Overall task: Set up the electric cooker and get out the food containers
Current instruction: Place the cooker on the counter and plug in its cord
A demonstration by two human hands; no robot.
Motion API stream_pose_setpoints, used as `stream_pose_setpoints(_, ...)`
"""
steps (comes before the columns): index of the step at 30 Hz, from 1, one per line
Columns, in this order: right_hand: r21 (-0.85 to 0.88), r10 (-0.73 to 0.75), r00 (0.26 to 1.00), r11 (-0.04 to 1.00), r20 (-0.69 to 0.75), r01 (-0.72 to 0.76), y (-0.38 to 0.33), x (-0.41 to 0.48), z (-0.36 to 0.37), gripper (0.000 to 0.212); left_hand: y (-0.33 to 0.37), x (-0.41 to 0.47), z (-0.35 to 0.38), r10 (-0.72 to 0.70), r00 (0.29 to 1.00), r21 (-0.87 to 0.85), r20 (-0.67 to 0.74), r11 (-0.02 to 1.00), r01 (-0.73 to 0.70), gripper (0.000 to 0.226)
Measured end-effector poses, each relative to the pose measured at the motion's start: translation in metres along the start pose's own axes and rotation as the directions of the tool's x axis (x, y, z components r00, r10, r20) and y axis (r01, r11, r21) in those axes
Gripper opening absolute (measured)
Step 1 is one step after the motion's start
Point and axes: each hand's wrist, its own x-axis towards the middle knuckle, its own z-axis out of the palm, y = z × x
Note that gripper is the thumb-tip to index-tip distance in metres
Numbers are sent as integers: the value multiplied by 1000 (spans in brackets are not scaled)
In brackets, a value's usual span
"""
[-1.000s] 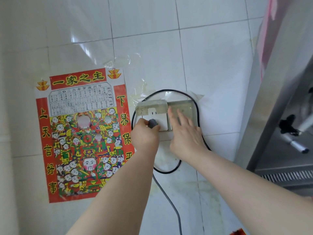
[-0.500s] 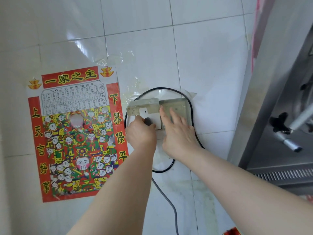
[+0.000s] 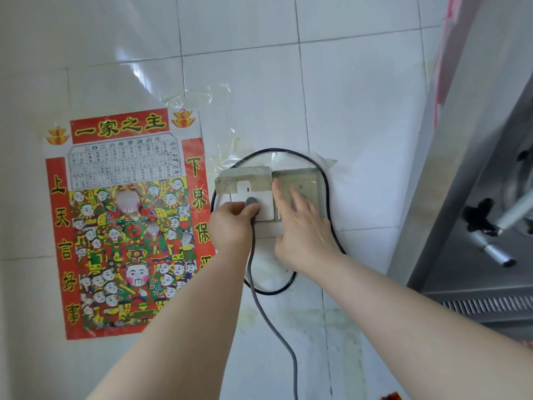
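At the white wall socket (image 3: 266, 209), the grey plug (image 3: 251, 201) is sitting against the faceplate, with the left hand (image 3: 230, 226) gripping it in curled fingers. Judging by this, the power connection is nearing completion, though full seating cannot be told, and the food containers, not in view, are remaining. Its long axis is running into the tiled wall (image 3: 360, 111), contact end pointing far and the grey cord (image 3: 261, 310) trailing down toward the near edge, while just right the right hand (image 3: 302, 232), fingers straight, is bracing the clear cover (image 3: 307, 178).
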Motion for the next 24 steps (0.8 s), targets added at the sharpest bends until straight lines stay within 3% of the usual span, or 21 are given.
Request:
stream_pose_setpoints(5,29,-4,1000,1000,-20,4,1,1,5,96,-6,15,-5,-77,997,50,28,996,76,35)
stream_pose_setpoints(10,43,1,999,999,-46,1,2,2,12,96,-12,18,0,-12,1000,123,29,992,9,37)
stream_pose_setpoints(14,60,33,999,998,-24,-32,1,-4,15,96,-15,11,1,-23,998,45,56,999,20,36)
stream_pose_setpoints(19,20,102,993,994,53,-103,0,-11,14,92,-46,-25,-10,-214,976,-144,-52,968,205,34)
stream_pose_setpoints(24,40,139,976,988,169,-148,-7,-39,16,86,-55,-49,-45,-303,951,-91,-69,951,296,18)
